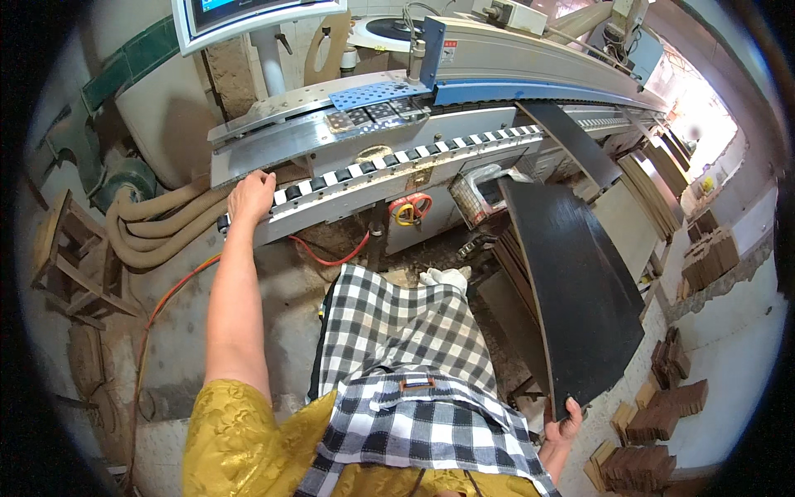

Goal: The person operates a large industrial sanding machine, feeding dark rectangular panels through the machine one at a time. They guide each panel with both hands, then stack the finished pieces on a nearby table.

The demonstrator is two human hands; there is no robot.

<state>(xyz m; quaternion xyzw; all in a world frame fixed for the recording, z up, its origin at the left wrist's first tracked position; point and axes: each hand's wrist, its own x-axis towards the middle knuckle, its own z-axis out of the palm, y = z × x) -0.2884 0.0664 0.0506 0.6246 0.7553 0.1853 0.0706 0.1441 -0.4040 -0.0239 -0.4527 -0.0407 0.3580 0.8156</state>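
My left hand (252, 197) is closed at the near end of the long machine, by the edge of its metal bed (248, 161) and the rail of black and white rollers (364, 171). Its fingers curl downward, and whatever they grip is hidden. Low on the right, my right hand (563, 421) grips the bottom edge of a large black board (571, 273), thumb on the dark face. The board tilts up beside my checked apron (406, 331). Farther along, another dark panel (571, 141) lies across the rollers and sticks out over the side.
Thick hoses (157, 219) curl on the left near a wooden stool (79, 257). A red hose (157, 298) crosses the floor. Stacks of brown boards (650, 418) stand at the right. A screen (248, 12) rises at the upper left. Red and yellow rings (410, 209) hang on the machine.
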